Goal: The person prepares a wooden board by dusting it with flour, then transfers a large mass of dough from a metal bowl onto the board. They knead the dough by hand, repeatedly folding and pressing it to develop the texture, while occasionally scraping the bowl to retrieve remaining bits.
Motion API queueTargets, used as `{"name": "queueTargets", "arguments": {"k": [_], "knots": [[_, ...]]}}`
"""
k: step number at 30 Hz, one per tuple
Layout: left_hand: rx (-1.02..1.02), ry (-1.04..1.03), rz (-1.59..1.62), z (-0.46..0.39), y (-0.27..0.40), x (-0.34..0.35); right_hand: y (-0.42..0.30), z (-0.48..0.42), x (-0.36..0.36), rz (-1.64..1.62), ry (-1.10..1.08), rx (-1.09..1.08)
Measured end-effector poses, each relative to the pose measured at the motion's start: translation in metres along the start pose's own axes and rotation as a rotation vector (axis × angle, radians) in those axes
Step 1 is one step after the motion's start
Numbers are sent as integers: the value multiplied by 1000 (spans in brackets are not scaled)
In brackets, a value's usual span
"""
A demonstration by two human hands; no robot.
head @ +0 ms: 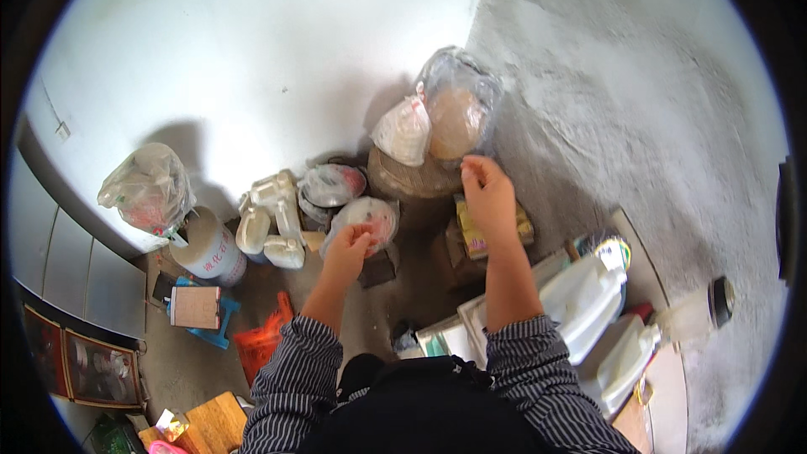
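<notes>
My left hand [348, 249] hovers over a plastic-covered round container [379, 222] with red on it. Its fingers are loosely bent and a little apart, and I see nothing in them. My right hand [493, 198] is raised farther forward, fingers curled towards the thumb; whether a thin edge of film is between them I cannot tell. Just beyond it, a clear plastic bag [459, 116] with something brown inside leans near the wall. Beside that bag sits a tied white bag [406, 129], on a round, ribbed brown stand [394, 176]. Partly behind my right forearm is a yellow package [473, 230].
At left, a bagged bundle [148, 192] rests on a gas cylinder [211, 249]. Several plastic jugs [277, 208] stand beside it. A blue stool [217, 334] and an orange-red plastic bag [261, 340] are lower left. Large white plastic jugs [583, 302] lie at right.
</notes>
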State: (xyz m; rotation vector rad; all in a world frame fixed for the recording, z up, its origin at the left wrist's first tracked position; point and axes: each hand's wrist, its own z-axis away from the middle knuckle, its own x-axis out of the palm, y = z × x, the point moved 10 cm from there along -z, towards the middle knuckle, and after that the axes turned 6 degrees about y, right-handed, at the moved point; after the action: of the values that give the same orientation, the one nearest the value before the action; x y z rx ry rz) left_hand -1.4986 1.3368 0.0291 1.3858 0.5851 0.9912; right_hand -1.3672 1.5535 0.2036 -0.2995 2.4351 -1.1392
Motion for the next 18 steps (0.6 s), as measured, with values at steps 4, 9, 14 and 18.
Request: {"name": "queueTargets", "arguments": {"k": [4, 9, 14, 18], "knots": [[-90, 29, -188, -61, -2, -26, 60, -35, 73, 97, -91, 92], [10, 63, -277, -190, 12, -35, 140, -108, 117, 108, -73, 213], [130, -88, -405, -349, 12, -6, 214, -164, 162, 220, -93, 405], [169, -227, -481, -442, 10, 50, 285, -192, 189, 191, -78, 498]]}}
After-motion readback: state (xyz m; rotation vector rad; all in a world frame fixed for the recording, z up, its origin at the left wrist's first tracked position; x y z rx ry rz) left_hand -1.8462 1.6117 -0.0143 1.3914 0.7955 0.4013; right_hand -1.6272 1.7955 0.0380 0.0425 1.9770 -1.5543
